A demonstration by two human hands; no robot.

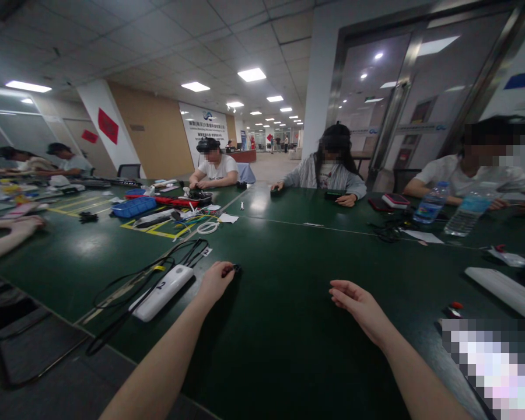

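My left hand point(215, 283) rests at the table's left-centre with its fingers closed round a small dark object point(237, 268). Only the black end of that object pokes out past the fingertips, so its kind is not clear. To the right, my right hand point(355, 297) hovers low over the green tabletop point(284, 326). Its fingers are loosely curved, with a gap to the thumb, and nothing shows in them. A white power bank-like case point(163, 293) marked "2", with black cables point(126, 283) around it, lies just left of my left hand.
A blue tray point(133, 207), loose wires point(192, 219) and a white cable coil point(207, 227) lie further back left. Water bottles point(470, 210), a small red-topped item point(455, 307) and a blurred screen point(499, 367) are on the right. Several people sit around the table.
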